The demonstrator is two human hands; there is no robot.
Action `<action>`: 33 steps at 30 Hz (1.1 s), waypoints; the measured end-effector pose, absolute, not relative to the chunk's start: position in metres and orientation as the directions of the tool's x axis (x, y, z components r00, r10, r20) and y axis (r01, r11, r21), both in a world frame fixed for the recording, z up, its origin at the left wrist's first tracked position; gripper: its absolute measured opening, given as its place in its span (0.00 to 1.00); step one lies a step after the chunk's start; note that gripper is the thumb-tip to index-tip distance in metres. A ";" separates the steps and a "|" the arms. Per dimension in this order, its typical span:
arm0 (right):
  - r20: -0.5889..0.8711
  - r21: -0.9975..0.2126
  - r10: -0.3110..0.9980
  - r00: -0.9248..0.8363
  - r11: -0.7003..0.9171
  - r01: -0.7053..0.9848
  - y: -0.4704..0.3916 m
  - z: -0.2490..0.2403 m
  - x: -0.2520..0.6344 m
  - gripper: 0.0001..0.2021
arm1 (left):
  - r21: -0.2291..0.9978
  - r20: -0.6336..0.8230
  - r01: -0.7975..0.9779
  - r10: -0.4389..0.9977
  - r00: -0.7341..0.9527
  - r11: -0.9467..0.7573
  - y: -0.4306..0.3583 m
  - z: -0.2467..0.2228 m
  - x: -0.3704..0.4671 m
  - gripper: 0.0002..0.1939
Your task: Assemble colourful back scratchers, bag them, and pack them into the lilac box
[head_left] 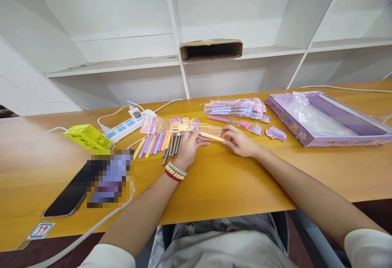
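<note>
In my head view, a yellow hand-shaped back scratcher [212, 137] lies inside a long, clear plastic sleeve [211, 128], held just above the yellow wooden bench [226, 186]. My left hand [189, 147] grips it near the middle, thumb on top, close to the splayed yellow fingers of its head. My right hand [238, 140] pinches the far end of the handle, thumb against fingertips; whether it grips film alone or handle too, I cannot tell.

I judge the scratcher light and stiff along its length, with the sleeve thin, slick and easily creased or torn. The handle looks the surest place to hold; the slim prongs would be the likelier part to bend.

Just beside my left hand lie coloured stick handles with silver metal shafts [154, 143]. Beyond my right hand are a pile of bagged scratchers [234, 108] and small purple-pink printed cards [276, 133].
</note>
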State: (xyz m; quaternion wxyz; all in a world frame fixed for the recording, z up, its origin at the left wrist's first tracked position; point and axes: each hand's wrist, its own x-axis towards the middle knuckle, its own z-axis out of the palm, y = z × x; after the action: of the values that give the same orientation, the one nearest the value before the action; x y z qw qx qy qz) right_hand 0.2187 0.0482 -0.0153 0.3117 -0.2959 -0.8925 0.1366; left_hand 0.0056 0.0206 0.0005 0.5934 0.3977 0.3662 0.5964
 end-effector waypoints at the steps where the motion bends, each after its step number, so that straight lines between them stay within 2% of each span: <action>1: 0.469 -0.421 0.622 -0.627 0.782 0.460 0.050 -0.016 0.220 0.06 | 0.909 0.041 -0.415 0.999 -0.011 -0.042 0.022 0.000 0.004 0.15; 5: 0.448 -0.385 0.651 -0.613 0.759 0.525 0.057 -0.019 0.228 0.06 | 0.905 0.045 -0.414 0.988 -0.151 -0.104 0.028 0.000 -0.001 0.16; 8: 0.422 -0.377 0.672 -0.609 0.741 0.556 0.063 -0.021 0.234 0.06 | 0.893 0.036 -0.436 0.982 -0.184 -0.114 0.030 0.001 -0.003 0.16; 14: 0.411 -0.375 0.681 -0.606 0.732 0.569 0.073 -0.024 0.248 0.06 | 0.834 0.036 -0.538 0.985 -0.171 -0.124 0.028 0.006 -0.006 0.15; 18: 0.411 -0.376 0.639 -0.650 0.768 0.518 0.072 -0.022 0.249 0.08 | 0.815 0.023 -0.569 0.988 -0.154 -0.107 0.029 0.008 -0.009 0.13; 23: 0.449 -0.352 0.594 -0.668 0.804 0.478 0.060 -0.014 0.236 0.10 | 0.821 0.012 -0.571 0.999 -0.038 -0.032 0.026 0.008 -0.008 0.13; 28: 0.454 -0.348 0.609 -0.651 0.793 0.499 0.056 -0.013 0.232 0.11 | 0.848 0.009 -0.529 0.997 0.074 0.032 0.021 0.010 -0.004 0.13; 33: 0.431 -0.329 0.620 -0.656 0.785 0.526 0.066 -0.018 0.241 0.10 | 0.881 0.027 -0.468 0.996 -0.082 -0.063 0.023 0.012 -0.006 0.14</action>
State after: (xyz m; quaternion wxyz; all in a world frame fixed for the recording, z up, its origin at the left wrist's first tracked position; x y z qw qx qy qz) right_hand 0.2410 0.0664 -0.0179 0.2684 -0.3163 -0.9057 0.0877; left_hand -0.0064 0.0233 0.0121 0.5760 0.3568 0.3701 0.6356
